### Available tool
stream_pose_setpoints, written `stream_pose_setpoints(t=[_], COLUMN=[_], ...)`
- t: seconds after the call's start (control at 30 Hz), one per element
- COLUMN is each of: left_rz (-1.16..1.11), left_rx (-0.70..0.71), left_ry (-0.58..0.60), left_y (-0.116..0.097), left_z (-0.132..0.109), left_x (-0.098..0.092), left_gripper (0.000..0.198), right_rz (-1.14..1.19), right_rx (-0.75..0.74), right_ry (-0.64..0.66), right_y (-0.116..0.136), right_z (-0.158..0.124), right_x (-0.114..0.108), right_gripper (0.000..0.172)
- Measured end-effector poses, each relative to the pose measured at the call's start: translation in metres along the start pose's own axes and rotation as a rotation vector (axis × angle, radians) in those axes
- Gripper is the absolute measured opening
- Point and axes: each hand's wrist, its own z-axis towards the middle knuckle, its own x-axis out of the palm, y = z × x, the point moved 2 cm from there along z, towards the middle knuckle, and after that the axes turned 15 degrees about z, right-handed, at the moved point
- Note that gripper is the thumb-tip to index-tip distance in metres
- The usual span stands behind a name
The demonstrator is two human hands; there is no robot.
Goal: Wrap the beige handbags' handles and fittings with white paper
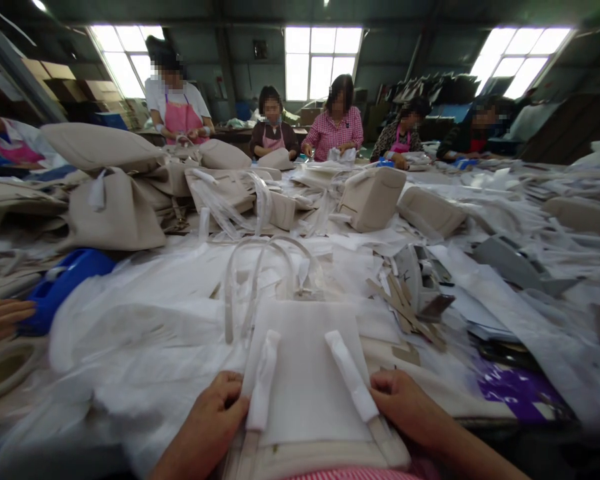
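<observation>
- between our left hand and our right hand, what are we holding?
- we're steadying a pale bag, lying flat, with handles, apparently its own, arching beyond our hands.
- how are we gripping it?
- on each side we're curling our fingers and bringing the thumb in, pinching the bag's edge; how tightly, we're not able to tell.
- and why is a white sheet lying between our hands?
- probably it's shielding the bag, while the white wraps, one just inside each thumb, are seemingly keeping the straps from rubbing.
- what's sitting past our right hand?
- a grey tape dispenser, ahead and well apart.
</observation>
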Motion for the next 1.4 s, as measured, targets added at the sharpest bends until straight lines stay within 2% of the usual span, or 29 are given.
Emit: stream_pose_setpoints(t=[0.13, 0.3, 0.4, 0.47, 0.53, 0.6, 0.73, 0.87, 0.97, 1.1, 1.3, 1.4], left_rz=[0.091, 0.123, 0.15, 0.214, 0.258, 0.225, -0.047, -0.149, -0.123, -0.01, 0.019, -0.005], left_rx=[-0.055, -0.089, -0.065, -0.029, 0.006, 0.023, 0.03, -0.02, -0.04, -0.074, -0.078, -0.033], left_ry=[-0.001, 0.009, 0.039, 0.047, 0.035, 0.04, 0.108, -0.002, -0.094, -0.181, -0.183, -0.192], left_y=[0.007, 0.013, 0.014, 0.015, 0.016, 0.018, 0.017, 0.012, 0.009, 0.007, 0.004, 0.004], left_z=[-0.015, -0.019, -0.014, -0.009, -0.003, 0.005, 0.025, 0.042, 0.046, 0.042, 0.041, 0.038], left_x=[0.005, 0.014, 0.01, 0.002, -0.009, -0.019, -0.027, -0.021, -0.013, -0.01, -0.014, -0.016], left_gripper=[0.032, 0.035, 0.036, 0.029, 0.017, 0.01, 0.02, 0.03, 0.031, 0.028, 0.025, 0.026], right_rz=[-0.009, -0.031, -0.082, -0.13, -0.129, -0.062, 0.038, -0.043, -0.085, -0.09, -0.083, -0.084], right_rx=[0.08, 0.115, 0.112, 0.097, 0.082, 0.081, 0.001, -0.167, -0.229, -0.201, -0.163, -0.198], right_ry=[0.154, 0.22, 0.311, 0.33, 0.274, 0.161, -0.033, -0.138, -0.186, -0.213, -0.319, -0.298], right_y=[0.006, 0.008, 0.008, 0.01, 0.012, 0.014, 0.017, 0.024, 0.025, 0.022, 0.029, 0.032], right_z=[-0.006, -0.004, 0.002, 0.007, 0.014, 0.024, 0.045, 0.058, 0.058, 0.053, 0.058, 0.057], right_x=[0.0, -0.003, -0.011, -0.018, -0.025, -0.029, -0.026, -0.018, -0.014, -0.01, -0.006, -0.003], right_gripper=[0.026, 0.022, 0.021, 0.025, 0.031, 0.036, 0.042, 0.036, 0.03, 0.025, 0.026, 0.028])
